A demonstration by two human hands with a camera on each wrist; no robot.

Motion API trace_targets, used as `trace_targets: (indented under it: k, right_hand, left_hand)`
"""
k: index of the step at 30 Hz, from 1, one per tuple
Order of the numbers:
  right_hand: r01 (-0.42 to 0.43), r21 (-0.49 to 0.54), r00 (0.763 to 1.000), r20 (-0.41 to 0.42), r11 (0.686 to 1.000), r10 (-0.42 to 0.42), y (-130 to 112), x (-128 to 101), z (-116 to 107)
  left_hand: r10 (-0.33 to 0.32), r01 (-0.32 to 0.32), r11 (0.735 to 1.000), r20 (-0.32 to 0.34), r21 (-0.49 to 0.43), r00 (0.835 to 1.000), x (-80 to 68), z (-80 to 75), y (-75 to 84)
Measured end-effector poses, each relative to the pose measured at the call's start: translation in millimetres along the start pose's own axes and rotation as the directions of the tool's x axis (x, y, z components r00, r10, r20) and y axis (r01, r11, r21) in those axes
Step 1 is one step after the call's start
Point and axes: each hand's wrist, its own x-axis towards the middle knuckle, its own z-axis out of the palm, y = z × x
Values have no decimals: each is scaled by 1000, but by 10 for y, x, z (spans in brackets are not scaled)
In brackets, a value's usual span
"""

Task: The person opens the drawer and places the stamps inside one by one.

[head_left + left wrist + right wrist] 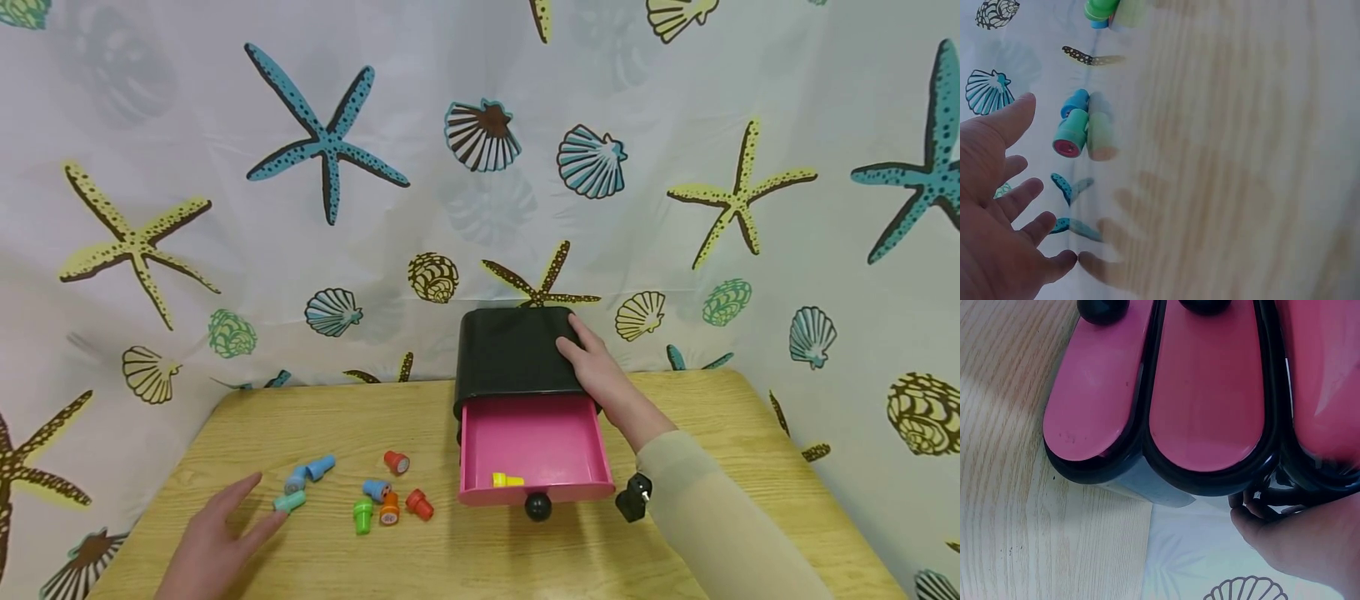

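A black box [510,350] stands at the back of the wooden table [495,558], its pink drawer [536,437] pulled out with a black knob [537,506] in front. A yellow stamp [507,480] lies in the drawer. My right hand [592,367] rests flat on the box's top right, fingers laid over it; the right wrist view shows its fingertips [1241,509] against the black shell. My left hand [240,508] hovers open with fingers spread [1019,187], just left of a teal stamp [289,501] [1072,132].
Several small stamps lie left of the drawer: a blue pair [309,472], a red one [397,462], a blue one [376,488], a green one [363,516], an orange one [389,509] and another red one [420,504]. A seashell-print curtain [480,167] closes off the back and sides.
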Motion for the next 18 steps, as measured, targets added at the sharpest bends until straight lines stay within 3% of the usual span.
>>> trace_targets:
  k: [12, 18]
  right_hand:
    - [-1, 7, 1000, 2, 1000, 1, 5, 20, -4]
    - [-3, 3, 1000, 7, 1000, 3, 2, 10, -3]
  left_hand:
    - [-23, 21, 999, 70, 25, 997, 58, 36, -111]
    - [-5, 1, 998, 57, 67, 998, 74, 64, -120]
